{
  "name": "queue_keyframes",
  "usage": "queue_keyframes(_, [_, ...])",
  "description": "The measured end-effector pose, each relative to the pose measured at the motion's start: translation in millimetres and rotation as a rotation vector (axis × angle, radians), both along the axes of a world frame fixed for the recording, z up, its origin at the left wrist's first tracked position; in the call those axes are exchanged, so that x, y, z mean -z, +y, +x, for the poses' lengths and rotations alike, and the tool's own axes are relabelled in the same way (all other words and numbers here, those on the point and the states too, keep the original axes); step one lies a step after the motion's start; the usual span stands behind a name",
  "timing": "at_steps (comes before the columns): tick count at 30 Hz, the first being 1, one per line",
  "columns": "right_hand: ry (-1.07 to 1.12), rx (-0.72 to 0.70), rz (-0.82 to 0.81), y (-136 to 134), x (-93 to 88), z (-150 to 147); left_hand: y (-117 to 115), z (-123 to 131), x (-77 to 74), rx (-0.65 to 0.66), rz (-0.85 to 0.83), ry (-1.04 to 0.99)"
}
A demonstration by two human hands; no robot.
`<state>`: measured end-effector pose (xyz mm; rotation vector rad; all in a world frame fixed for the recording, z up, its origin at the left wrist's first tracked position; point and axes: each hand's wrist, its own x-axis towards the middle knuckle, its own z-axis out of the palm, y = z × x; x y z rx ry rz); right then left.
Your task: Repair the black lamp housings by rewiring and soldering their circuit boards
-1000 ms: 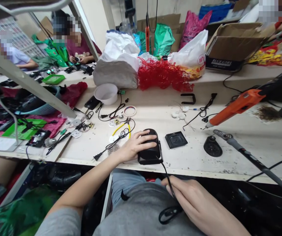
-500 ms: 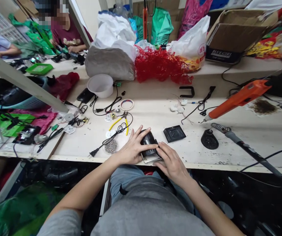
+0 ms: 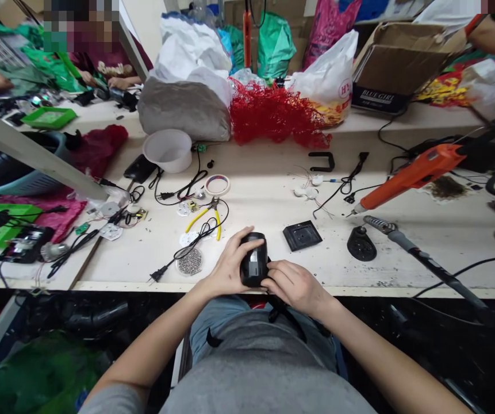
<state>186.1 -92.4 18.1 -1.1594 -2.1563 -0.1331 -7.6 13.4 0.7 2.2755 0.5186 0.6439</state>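
Observation:
A rounded black plastic housing (image 3: 254, 261) stands at the table's front edge, its glossy side facing up. My left hand (image 3: 231, 265) is wrapped round its left side, thumb and fingers on the casing. On its right side, my right hand (image 3: 294, 283) has its fingers bent and pressed together against the housing's edge; what they pinch is too small to make out. A square black tray-like part (image 3: 302, 235) lies to the right of the hands. Left of them are yellow-handled cutters (image 3: 214, 210), a black cord with a plug (image 3: 199, 237) and a round dish of metal bits (image 3: 190, 261).
An orange electric screwdriver (image 3: 411, 177) hangs at the right, above a black teardrop-shaped part (image 3: 361, 244) and a soldering iron (image 3: 419, 250). A white bowl (image 3: 168, 150), tape roll (image 3: 217, 184) and red netting (image 3: 273, 112) lie further back. Other people sit at the upper left.
The black housing has been turned more upright, and the metal bracket seen below it no longer shows. My right hand's fingers have curled in from lying stretched across it. The view has shifted slightly.

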Motion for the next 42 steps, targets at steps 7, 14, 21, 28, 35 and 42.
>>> queue_keyframes(7, [0.142, -0.02, -0.159, -1, -4.2, 0, -8, -12, 10.8, -0.123, -0.289, -0.101])
queue_keyframes(14, [0.27, 0.063, -0.293, 26, 0.5, 15, -6, -15, 19.6, -0.122, -0.393, -0.074])
queue_keyframes(21, [0.261, 0.277, -0.767, 75, -10.0, 20, -3, -17, 27.0, -0.116, -0.429, 0.03])
queue_keyframes(28, [0.182, 0.262, -0.921, 97, -32.3, 21, 25, -26, 7.6, 0.026, -0.339, 0.187])
queue_keyframes(35, [0.673, 0.951, 0.412, 43, -52.1, 67, 35, -30, -21.7, 0.048, -0.131, 0.198])
queue_keyframes(42, [1.052, 1.052, 0.192, 67, -45.9, 156, -40, 34, -28.9, -0.522, 0.213, 0.248])
